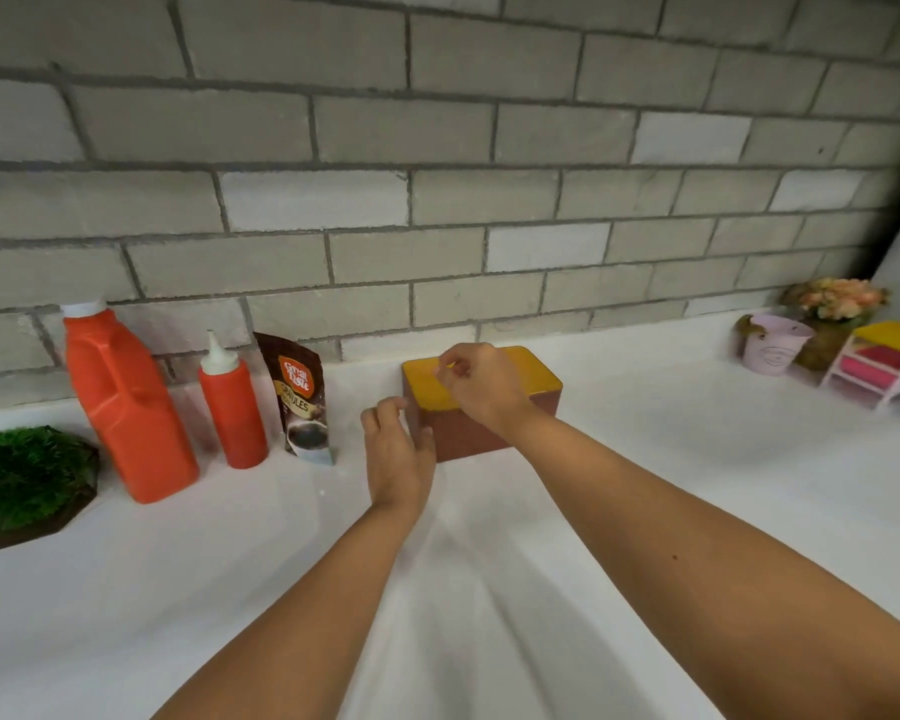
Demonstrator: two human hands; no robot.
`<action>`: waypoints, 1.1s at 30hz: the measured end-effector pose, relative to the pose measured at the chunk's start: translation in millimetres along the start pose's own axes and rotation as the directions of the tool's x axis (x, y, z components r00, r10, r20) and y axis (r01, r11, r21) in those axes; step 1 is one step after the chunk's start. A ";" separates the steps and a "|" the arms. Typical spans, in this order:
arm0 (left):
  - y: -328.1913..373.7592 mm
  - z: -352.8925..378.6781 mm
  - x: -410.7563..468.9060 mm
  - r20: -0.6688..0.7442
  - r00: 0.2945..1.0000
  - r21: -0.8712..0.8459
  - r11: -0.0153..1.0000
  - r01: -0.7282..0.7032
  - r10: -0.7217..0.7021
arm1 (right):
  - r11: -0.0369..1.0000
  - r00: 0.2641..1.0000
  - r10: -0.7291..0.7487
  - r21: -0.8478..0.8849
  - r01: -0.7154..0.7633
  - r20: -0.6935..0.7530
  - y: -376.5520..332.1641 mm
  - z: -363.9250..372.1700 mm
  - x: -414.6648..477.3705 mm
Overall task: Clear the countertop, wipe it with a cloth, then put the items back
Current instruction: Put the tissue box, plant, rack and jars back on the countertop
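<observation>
Left grip (398,454) is relaxed and open, fingers loosely bent, holding nothing, just beside the left end of the yellow-lidded box (463,441); right grip (481,384) hangs over the lid, fingers curled, thumb near forefinger; whether it pinches anything cannot be told; the box stands at the white desk's (645,485) back edge; an orange jug (126,402), squeeze bottle (232,407) and coffee pouch (302,402) line that edge leftward.

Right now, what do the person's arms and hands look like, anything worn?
The left forearm and right forearm are bare, no sleeves in view. The left hand and right hand carry no gloves, rings, watch or bracelets. One small dark spot marks the right forearm.
</observation>
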State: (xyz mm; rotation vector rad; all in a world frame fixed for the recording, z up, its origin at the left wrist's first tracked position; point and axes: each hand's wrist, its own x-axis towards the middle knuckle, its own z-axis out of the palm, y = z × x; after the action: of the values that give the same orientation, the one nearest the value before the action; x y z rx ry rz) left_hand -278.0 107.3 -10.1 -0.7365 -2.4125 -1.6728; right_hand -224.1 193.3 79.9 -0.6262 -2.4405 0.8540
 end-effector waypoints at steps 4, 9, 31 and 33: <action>31.3 27.1 -17.0 0.067 0.998 0.012 1.000 -0.008 0.007 | 0.998 0.997 0.062 -0.022 -0.063 -0.051 25.2 -40.8 -15.5; 73.0 64.9 -40.3 0.124 0.991 0.063 0.997 -0.051 0.043 | 0.989 0.982 0.150 0.032 -0.147 -0.112 65.0 -89.9 -39.9; 237.9 296.6 -198.3 0.337 0.934 -0.019 0.992 -0.121 0.121 | 0.936 0.932 0.318 -0.099 -0.338 -0.174 298.1 -317.6 -141.9; 238.5 304.5 -193.6 0.343 0.933 0.000 0.993 -0.119 0.112 | 0.934 0.930 0.328 -0.089 -0.345 -0.166 308.7 -321.5 -138.2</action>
State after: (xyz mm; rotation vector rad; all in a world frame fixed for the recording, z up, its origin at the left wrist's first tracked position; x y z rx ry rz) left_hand 52.6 385.8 6.0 -1.2337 -2.5388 -1.5819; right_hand 146.2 476.4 58.3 -1.1377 -2.2933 0.7618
